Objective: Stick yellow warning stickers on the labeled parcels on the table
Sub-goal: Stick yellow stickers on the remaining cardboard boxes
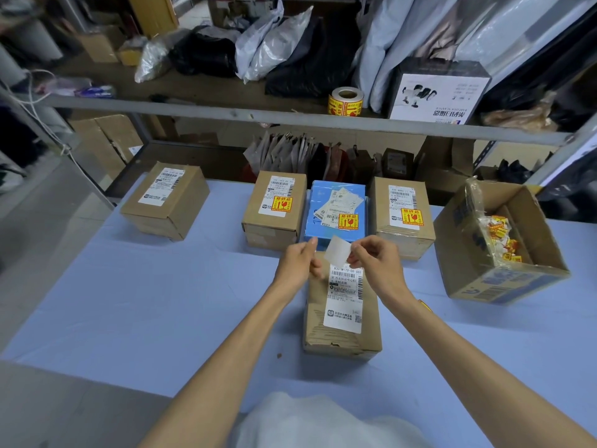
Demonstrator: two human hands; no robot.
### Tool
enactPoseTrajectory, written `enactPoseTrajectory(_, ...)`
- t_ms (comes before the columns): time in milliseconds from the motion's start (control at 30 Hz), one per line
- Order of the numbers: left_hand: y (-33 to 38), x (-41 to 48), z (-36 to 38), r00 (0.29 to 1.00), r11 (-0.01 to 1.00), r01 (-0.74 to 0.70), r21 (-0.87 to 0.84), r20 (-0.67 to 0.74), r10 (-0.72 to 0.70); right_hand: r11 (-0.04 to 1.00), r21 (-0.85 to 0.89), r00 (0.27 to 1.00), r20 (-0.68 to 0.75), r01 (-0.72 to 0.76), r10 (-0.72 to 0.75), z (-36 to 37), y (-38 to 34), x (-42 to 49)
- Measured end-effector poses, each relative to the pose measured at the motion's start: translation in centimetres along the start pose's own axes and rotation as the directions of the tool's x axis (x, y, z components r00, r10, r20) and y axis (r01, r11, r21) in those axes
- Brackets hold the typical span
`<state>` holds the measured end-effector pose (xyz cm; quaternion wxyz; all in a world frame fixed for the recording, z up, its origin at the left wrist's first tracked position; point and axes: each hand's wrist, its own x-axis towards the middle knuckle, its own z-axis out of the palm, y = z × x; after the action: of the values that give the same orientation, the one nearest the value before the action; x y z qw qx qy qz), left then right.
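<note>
Head view, over a blue-covered table (129, 302): both my hands meet above the near parcel (342, 318), a brown box whose white shipping label (345, 299) carries no yellow sticker yet. My right hand (376, 263) pinches a small pale slip (337, 250) by its edge; I judge it to be a sticker or its backing seen from the blank side, though I cannot tell which. My left hand (298, 261) is closed in a pinch just beside the slip, and what it holds, if anything, is hidden. On the far side, three parcels already wear the yellow warning sticker: a brown box (274, 208), a blue box (336, 208) and another brown box (403, 215). One labeled box at far left (164, 198) is bare. An open carton (504, 247) at right holds crumpled sticker scraps; a sticker roll (345, 100) sits on the shelf (226, 114) beyond. The step looks like peeling; next, I reckon, the sticker needs pressing flat beside the near parcel's label.
</note>
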<state>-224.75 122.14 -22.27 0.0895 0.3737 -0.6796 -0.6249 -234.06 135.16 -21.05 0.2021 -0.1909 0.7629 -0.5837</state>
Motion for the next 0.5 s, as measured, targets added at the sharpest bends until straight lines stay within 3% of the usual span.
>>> enactPoseTrajectory(167,0.2,-0.1,0.2,1.0,1.0,0.015,-0.002,0.002,-0.015,1.0,-0.011,1.0,-0.021,-0.014,0.014,-0.1,-0.1,0.0)
enactPoseTrajectory(333,0.6,-0.8,0.1,0.978,0.967,-0.12,0.223,-0.142,0.154,0.999,-0.025,0.998,-0.051,-0.041,0.04,-0.1,-0.1,-0.1)
enactPoseTrajectory(500,1.7,-2.0,0.8,0.944,0.811,-0.261,0.524,-0.037,0.328,0.996,-0.014,0.994,-0.075,-0.083,0.082,0.2,-0.7,-0.3)
